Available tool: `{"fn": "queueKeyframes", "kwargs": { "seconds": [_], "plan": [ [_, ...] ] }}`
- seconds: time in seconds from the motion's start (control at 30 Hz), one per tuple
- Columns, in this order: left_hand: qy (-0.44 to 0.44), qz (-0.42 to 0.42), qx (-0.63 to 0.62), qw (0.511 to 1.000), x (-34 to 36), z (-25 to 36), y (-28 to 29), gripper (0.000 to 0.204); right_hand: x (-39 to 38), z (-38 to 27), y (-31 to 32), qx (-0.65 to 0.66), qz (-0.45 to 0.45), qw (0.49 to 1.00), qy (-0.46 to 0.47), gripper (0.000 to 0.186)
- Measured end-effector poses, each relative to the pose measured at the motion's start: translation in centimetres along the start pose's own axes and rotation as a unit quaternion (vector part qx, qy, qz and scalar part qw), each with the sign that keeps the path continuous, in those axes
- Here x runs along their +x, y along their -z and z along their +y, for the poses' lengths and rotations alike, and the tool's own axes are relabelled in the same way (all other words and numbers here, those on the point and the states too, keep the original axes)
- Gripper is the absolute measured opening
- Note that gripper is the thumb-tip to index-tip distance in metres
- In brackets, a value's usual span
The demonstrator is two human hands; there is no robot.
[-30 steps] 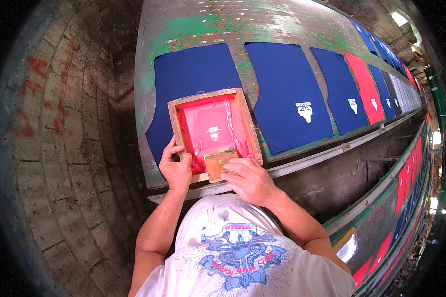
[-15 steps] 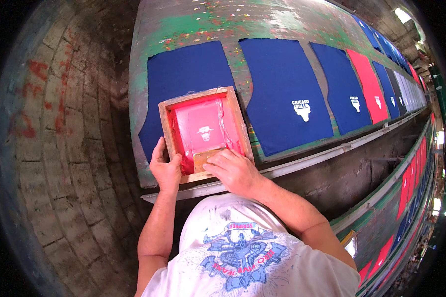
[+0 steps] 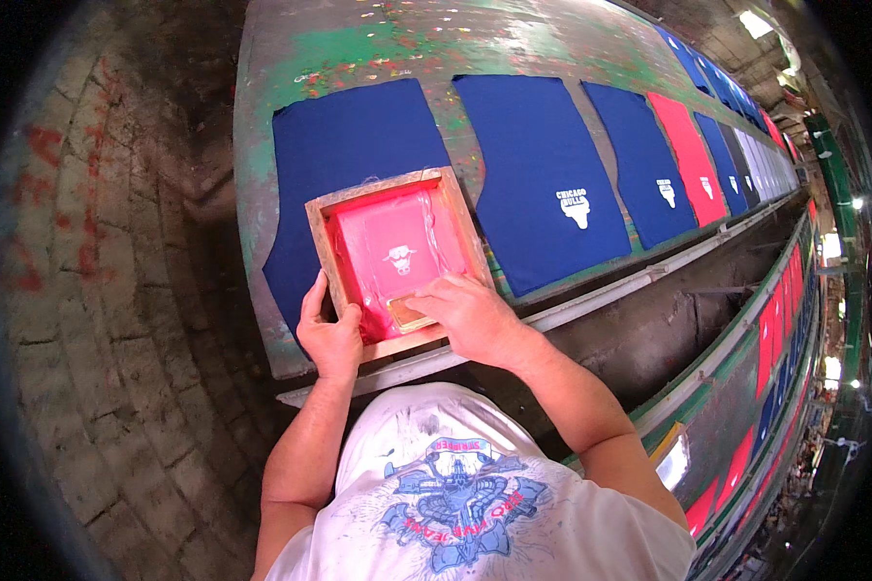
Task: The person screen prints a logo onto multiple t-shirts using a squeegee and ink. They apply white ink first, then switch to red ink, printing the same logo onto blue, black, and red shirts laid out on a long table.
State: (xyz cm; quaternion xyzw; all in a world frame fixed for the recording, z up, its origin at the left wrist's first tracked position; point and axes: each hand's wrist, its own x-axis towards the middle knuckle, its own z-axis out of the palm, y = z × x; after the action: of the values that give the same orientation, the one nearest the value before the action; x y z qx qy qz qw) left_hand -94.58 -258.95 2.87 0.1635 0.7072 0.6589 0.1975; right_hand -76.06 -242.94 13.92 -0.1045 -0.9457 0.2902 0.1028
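A wooden screen-printing frame (image 3: pixel 471 232) lies on a dark blue fabric piece (image 3: pixel 358 131) at the near left of the long table. Its red mesh (image 3: pixel 373 235) carries a pale animal-head design, with wet ink smeared along the sides. My left hand (image 3: pixel 333 339) is closed on the frame's near left corner, thumb over the rim. Inside the frame, by the near edge, my right hand (image 3: pixel 475 320) grips a small wooden squeegee (image 3: pixel 409 314). The squeegee sits just below the design; my fingers cover its right part.
Several blue and red fabric pieces (image 3: pixel 543 174) with white prints lie in a row to the right. A metal rail (image 3: pixel 601 295) runs along the table's near edge. A block wall (image 3: pixel 97 339) stands at left. Another table with fabric pieces (image 3: pixel 722 479) is at lower right.
My right hand has shifted the squeegee slightly right and away from the frame's near rim, and its tilt looks different. My left hand keeps its place on the frame. The whole view has shifted slightly.
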Motion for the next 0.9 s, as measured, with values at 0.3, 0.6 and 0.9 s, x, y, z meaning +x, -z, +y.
{"fn": "queueKeyframes", "kwargs": {
  "seconds": [0.3,0.6,0.9],
  "plan": [
    [-0.020,-0.010,0.054,0.998,0.2,-0.3,0.3,0.072,-2.3,-1.0,1.2,-0.029,-0.036,0.999,-0.010,0.050],
    [-0.010,0.013,0.018,1.000,-0.3,-0.1,0.1,0.074,-1.9,2.6,-0.6,-0.014,0.054,0.995,0.085,0.038],
    [-0.002,0.029,0.019,0.999,-0.5,-0.1,0.0,0.072,9.2,9.3,0.6,-0.027,0.045,0.996,0.075,0.036]
  ]
}}
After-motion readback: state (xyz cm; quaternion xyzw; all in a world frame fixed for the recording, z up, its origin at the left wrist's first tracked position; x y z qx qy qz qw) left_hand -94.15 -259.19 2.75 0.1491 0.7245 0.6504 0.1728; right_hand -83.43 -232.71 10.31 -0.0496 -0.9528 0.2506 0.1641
